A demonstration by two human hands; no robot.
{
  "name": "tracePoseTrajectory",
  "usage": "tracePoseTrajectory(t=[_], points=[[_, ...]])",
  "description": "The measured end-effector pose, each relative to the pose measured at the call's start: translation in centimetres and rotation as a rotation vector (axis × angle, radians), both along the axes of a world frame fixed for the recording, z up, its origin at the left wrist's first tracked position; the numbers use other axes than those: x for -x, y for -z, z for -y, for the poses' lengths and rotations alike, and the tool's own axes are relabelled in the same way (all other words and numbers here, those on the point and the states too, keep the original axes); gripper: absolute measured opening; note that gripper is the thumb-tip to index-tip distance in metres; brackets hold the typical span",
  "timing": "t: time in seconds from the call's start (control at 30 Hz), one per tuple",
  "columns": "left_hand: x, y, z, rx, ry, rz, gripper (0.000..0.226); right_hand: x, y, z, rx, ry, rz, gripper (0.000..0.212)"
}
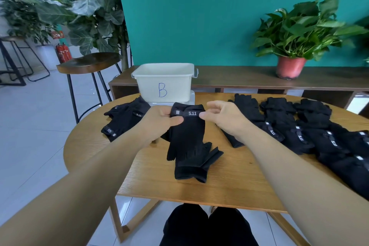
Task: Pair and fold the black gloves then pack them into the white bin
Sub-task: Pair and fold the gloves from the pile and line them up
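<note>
A pair of black gloves [188, 142] with a "5.11" wrist strap hangs over the wooden table [229, 181], fingers pointing toward me. My left hand [162, 120] pinches the cuff at its left side. My right hand [221, 118] pinches the strap's right end between thumb and forefinger. The white bin [164, 83], marked with a blue "B", stands just behind the gloves at the table's far edge. Another black pair [124, 119] lies flat to the left. Several more black gloves [303, 132] are laid out in a row on the right half of the table.
A potted plant [293, 46] stands on a low dark shelf [239, 78] behind the table. A bar stool [87, 64] and large leafy plants [79, 6] are at the back left. My knees [207, 227] show below the table's near edge.
</note>
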State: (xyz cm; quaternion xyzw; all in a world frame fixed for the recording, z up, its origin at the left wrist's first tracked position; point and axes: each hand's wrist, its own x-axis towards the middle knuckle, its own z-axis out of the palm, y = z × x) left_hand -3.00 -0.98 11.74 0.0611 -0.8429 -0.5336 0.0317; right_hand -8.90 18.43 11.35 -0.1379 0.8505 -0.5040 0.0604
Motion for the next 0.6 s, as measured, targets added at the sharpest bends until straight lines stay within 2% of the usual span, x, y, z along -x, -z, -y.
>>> tracePoseTrajectory(t=[0.07, 0.17, 0.2, 0.37, 0.53, 0.6], points=[[-0.1, 0.0, -0.2, 0.033, 0.031, 0.014, 0.015, -0.4, 0.0, 0.1, 0.053, -0.064, 0.036, 0.052], [-0.2, 0.0, -0.5, 0.07, 0.041, 0.019, 0.015, -0.6, 0.1, 0.2, 0.094, -0.085, 0.009, 0.014], [-0.2, 0.1, -0.5, 0.074, 0.037, 0.019, 0.015, -0.7, 0.0, 0.2, 0.097, -0.088, -0.01, 0.009], [-0.3, 0.2, 0.0, 0.111, 0.036, 0.021, 0.011, -0.3, 0.6, 0.8, 0.031, -0.046, -0.046, 0.02], [-0.4, 0.3, 0.4, 0.109, 0.039, 0.015, 0.013, -0.5, 0.7, 1.3, 0.001, -0.026, -0.047, 0.017], [-0.4, 0.5, 0.5, 0.154, -0.001, -0.007, 0.017, -0.4, 0.9, 1.6, 0.014, -0.002, -0.058, 0.009]])
